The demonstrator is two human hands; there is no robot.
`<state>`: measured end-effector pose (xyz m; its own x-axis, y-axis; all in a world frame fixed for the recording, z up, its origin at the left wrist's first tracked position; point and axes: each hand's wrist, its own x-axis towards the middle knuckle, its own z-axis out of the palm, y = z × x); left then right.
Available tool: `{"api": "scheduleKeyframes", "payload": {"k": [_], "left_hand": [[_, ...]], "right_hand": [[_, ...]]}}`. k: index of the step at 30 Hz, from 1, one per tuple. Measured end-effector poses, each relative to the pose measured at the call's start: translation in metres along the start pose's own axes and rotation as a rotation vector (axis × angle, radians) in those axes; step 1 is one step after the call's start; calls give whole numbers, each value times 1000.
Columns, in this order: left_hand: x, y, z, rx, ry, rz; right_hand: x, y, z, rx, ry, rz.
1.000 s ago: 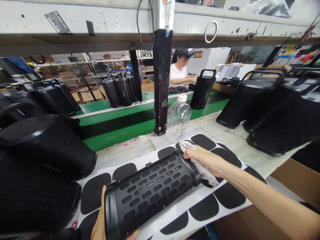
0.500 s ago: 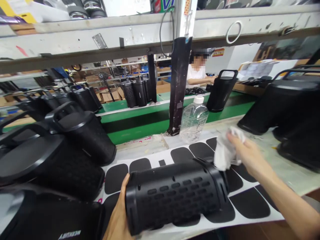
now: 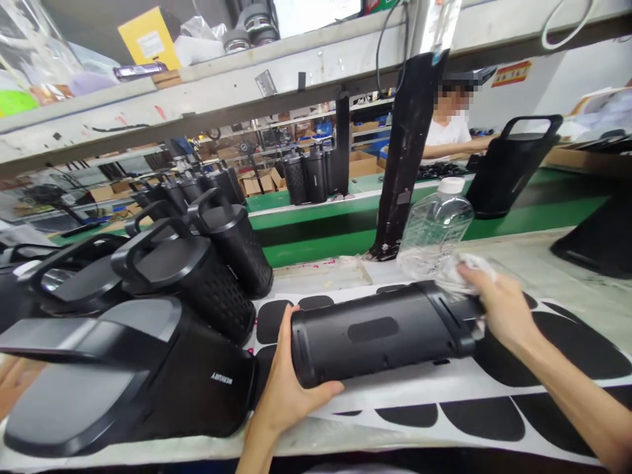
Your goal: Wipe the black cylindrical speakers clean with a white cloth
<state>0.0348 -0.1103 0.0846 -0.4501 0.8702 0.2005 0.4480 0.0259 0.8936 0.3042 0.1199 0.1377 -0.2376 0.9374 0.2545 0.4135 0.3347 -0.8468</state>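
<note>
A black portable speaker [image 3: 320, 342] lies on its side in front of me, a smooth face with an oval panel turned up. My left hand [image 3: 284, 385] is wrapped round its left end, thumb along the near side. My right hand [image 3: 501, 303] grips a crumpled white cloth [image 3: 451, 273] at the speaker's handle end; some of its fingers are hidden. Beneath is a white sheet [image 3: 365, 395] with black rounded pads [image 3: 481, 418]. I cannot tell whether the speaker touches the sheet. A clear bottle [image 3: 437, 227] with a white cap stands just behind the cloth.
Several upright black speakers crowd the left, the nearest [image 3: 197, 375] marked MERKURY. Another person's hand [image 3: 17, 382] shows at the left edge. A dark post [image 3: 405, 151] rises behind the sheet to a shelf [image 3: 222, 85]. Beyond runs a green bench [image 3: 316, 230], where a co-worker [image 3: 447, 135] sits.
The speaker has been rolled from its slotted face to its smooth oval-panel face. My right hand has brought the cloth down to the handle end. The view has shifted left.
</note>
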Motion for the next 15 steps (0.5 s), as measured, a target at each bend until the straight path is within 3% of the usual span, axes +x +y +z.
{"api": "scheduleKeyframes", "payload": {"k": [4,6,10,13,15], "left_hand": [[3,-11,4,22,-32,-29],[3,-14,5,32,-26,-27],[1,-16,8,-10,-15,-16],[-2,-20,9,-1,-21,24],[-4,-28,9,65,18,76]], "right_hand": [[-12,-29,4,-451,224,-50],[-30,-32,17,-636,263,-220],[-70,-34,76,-634,216,-736],[-90,-59,130,-631,194,-824],[-96,-86,157,-574,112,-827]]}}
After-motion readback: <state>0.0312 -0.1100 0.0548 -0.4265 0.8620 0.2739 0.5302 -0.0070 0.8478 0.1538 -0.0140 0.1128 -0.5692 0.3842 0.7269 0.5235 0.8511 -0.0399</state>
